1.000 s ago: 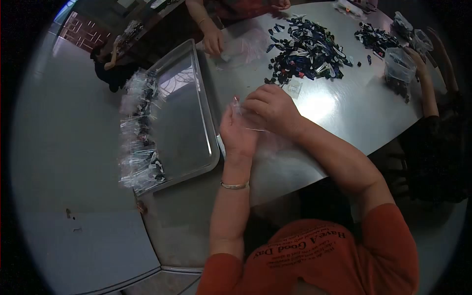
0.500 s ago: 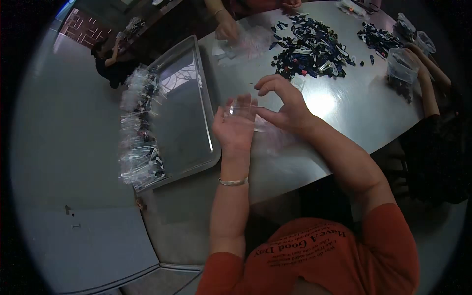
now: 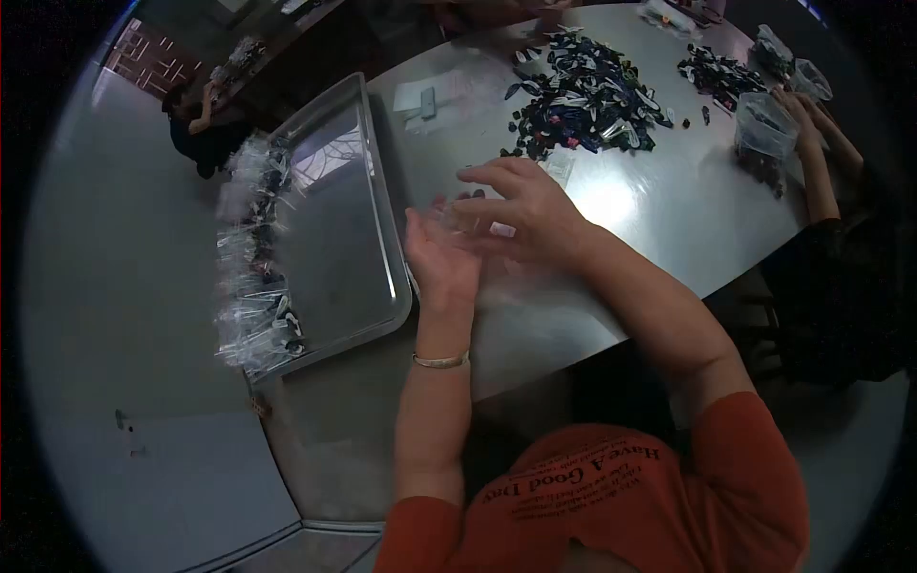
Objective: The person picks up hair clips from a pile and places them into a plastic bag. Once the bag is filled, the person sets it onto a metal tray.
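My left hand (image 3: 444,263) is palm up over the near part of the steel table (image 3: 611,310), with a thin clear plastic bag (image 3: 442,219) in its curled fingers. Motion blurs the bag's outline. Over that palm reaches my right hand (image 3: 535,212), its fingers bent and spread; its thumb is hidden. A small dark piece (image 3: 479,193) shows by the right fingertips, too blurred to name. Below the right fingers is a small white label (image 3: 502,229). Beyond both hands lies a large heap of dark and pale hair clips (image 3: 597,95).
To the left stands a metal tray (image 3: 399,286), with filled clear packets (image 3: 253,253) along its far-left edge. A co-worker's hands (image 3: 810,119) are beside a clear tub (image 3: 766,126) at right. A smaller clip heap (image 3: 718,74) lies behind. Another person (image 3: 196,124) is at upper left.
My right hand has moved left and down over my left palm, its fingers now overlapping the bag. The co-worker's hand across the table has pulled back, exposing a grey item on white sheets.
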### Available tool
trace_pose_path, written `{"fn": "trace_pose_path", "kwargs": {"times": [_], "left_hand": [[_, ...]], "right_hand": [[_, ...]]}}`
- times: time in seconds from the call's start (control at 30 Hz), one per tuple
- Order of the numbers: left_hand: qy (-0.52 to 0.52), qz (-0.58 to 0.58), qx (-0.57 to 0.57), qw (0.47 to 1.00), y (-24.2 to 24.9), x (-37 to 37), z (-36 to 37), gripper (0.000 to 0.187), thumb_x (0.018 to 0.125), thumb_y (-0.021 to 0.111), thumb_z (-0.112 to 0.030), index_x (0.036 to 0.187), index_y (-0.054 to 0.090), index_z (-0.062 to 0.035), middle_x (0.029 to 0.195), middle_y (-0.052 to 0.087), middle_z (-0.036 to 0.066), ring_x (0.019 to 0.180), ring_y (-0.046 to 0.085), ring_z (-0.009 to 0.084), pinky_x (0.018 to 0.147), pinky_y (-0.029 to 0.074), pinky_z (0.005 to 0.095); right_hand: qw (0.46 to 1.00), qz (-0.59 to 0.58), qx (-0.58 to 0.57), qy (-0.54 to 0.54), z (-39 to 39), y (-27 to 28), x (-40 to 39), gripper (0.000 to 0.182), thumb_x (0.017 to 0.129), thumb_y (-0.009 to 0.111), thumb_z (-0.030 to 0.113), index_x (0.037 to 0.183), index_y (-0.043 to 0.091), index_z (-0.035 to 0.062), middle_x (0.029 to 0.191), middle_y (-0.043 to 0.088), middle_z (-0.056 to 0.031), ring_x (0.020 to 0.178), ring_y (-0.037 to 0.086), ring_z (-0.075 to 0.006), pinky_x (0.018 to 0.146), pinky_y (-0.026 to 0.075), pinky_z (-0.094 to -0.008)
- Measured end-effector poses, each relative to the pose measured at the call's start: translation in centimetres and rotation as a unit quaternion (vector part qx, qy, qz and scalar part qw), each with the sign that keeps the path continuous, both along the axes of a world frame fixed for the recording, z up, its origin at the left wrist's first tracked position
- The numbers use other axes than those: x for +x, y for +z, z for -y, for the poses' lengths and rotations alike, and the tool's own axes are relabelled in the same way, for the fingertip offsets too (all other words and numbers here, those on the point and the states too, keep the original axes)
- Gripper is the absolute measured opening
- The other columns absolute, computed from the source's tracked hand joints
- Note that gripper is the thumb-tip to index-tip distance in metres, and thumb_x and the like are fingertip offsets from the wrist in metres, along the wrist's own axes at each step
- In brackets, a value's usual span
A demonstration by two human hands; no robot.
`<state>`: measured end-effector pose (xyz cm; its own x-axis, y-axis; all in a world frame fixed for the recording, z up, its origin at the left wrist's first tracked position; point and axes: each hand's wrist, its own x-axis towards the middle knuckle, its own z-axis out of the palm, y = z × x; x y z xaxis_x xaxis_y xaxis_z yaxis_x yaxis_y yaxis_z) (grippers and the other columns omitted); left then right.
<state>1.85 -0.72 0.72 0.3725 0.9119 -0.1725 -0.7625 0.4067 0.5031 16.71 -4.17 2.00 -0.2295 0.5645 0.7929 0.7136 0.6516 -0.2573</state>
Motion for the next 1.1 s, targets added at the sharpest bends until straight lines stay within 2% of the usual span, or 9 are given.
{"fn": "trace_pose_path", "kwargs": {"times": [0.1,0.17,0.27,0.37,0.47,0.67,0.77,0.87,1.1], "left_hand": [[-0.013,0.043,-0.013,0.999,-1.1,-0.5,-0.8,0.047,0.096,0.031,-0.042,0.105,0.046,0.0010,0.104,0.056,0.024,0.102,0.054,0.0383,0.091,0.044,0.0497],[-0.002,0.082,-0.053,0.995,-1.6,-1.1,-1.7,0.048,0.096,0.030,-0.042,0.100,0.050,0.0023,0.102,0.058,0.029,0.101,0.055,0.0407,0.093,0.043,0.0513],[0.021,0.110,-0.071,0.991,-1.6,-1.6,-2.1,0.049,0.096,0.030,-0.042,0.099,0.051,0.0025,0.103,0.058,0.029,0.103,0.055,0.0413,0.093,0.044,0.0526],[-0.009,0.145,-0.018,0.989,-2.3,-2.2,-2.5,0.058,0.096,0.024,-0.039,0.109,0.045,0.0132,0.110,0.053,0.031,0.108,0.051,0.0428,0.098,0.041,0.0521],[-0.005,0.135,-0.067,0.988,-1.3,-1.6,-2.0,0.047,0.096,0.033,-0.041,0.097,0.049,0.0033,0.104,0.055,0.028,0.101,0.055,0.0414,0.094,0.044,0.0530],[0.018,0.111,-0.083,0.990,-0.6,-0.7,-1.2,0.042,0.095,0.037,-0.040,0.097,0.047,0.0013,0.101,0.055,0.028,0.100,0.055,0.0408,0.093,0.044,0.0537],[0.040,0.105,-0.089,0.990,-0.7,-0.6,-0.9,0.042,0.096,0.035,-0.040,0.100,0.046,0.0002,0.100,0.055,0.028,0.100,0.054,0.0407,0.092,0.044,0.0538],[-0.005,0.076,-0.066,0.995,-0.9,-0.4,-1.1,0.043,0.096,0.032,-0.041,0.104,0.044,-0.0012,0.105,0.054,0.025,0.104,0.053,0.0381,0.088,0.045,0.0515],[-0.023,0.016,-0.025,0.999,0.2,0.9,0.5,0.042,0.096,0.034,-0.041,0.105,0.047,-0.0028,0.106,0.056,0.022,0.105,0.052,0.0359,0.089,0.045,0.0468]], "right_hand": [[0.999,-0.016,-0.018,0.039,0.4,0.5,0.9,0.031,0.067,0.076,0.016,0.097,0.069,0.0120,0.113,0.058,-0.0116,0.100,0.056,-0.0289,0.086,0.045,-0.0381],[0.968,-0.208,-0.081,0.115,-0.3,-0.2,1.9,0.022,0.072,0.073,0.011,0.094,0.069,0.0080,0.108,0.060,-0.0112,0.096,0.058,-0.0249,0.084,0.047,-0.0350],[0.936,-0.332,-0.109,-0.030,-1.7,-0.1,4.6,0.014,0.073,0.071,0.009,0.086,0.069,0.0037,0.092,0.062,-0.0113,0.080,0.064,-0.0207,0.072,0.052,-0.0320],[0.948,-0.241,-0.127,-0.162,-3.4,-3.1,6.9,0.011,0.077,0.066,0.011,0.087,0.069,0.0064,0.091,0.062,-0.0091,0.074,0.064,-0.0217,0.068,0.052,-0.0318],[0.951,-0.133,-0.144,-0.241,-3.1,-2.7,6.6,0.011,0.077,0.066,0.013,0.087,0.069,0.0104,0.091,0.062,-0.0082,0.075,0.064,-0.0249,0.067,0.051,-0.0328],[0.938,-0.305,-0.166,0.017,-1.0,-0.1,3.5,0.013,0.076,0.068,0.005,0.089,0.068,0.0020,0.094,0.061,-0.0060,0.076,0.055,-0.0097,0.065,0.044,-0.0224],[0.951,-0.246,-0.105,0.158,0.3,1.0,2.5,0.016,0.072,0.069,0.000,0.086,0.070,0.0053,0.099,0.061,-0.0093,0.091,0.056,-0.0168,0.078,0.045,-0.0294],[0.988,-0.071,-0.070,0.119,0.3,1.0,1.3,0.022,0.065,0.073,0.007,0.086,0.071,0.0105,0.105,0.060,-0.0106,0.094,0.057,-0.0250,0.080,0.047,-0.0350],[0.998,0.048,-0.051,0.006,-0.2,-0.3,-0.3,0.030,0.063,0.073,0.016,0.092,0.068,0.0122,0.112,0.057,-0.0111,0.097,0.055,-0.0266,0.084,0.045,-0.0375]]}}
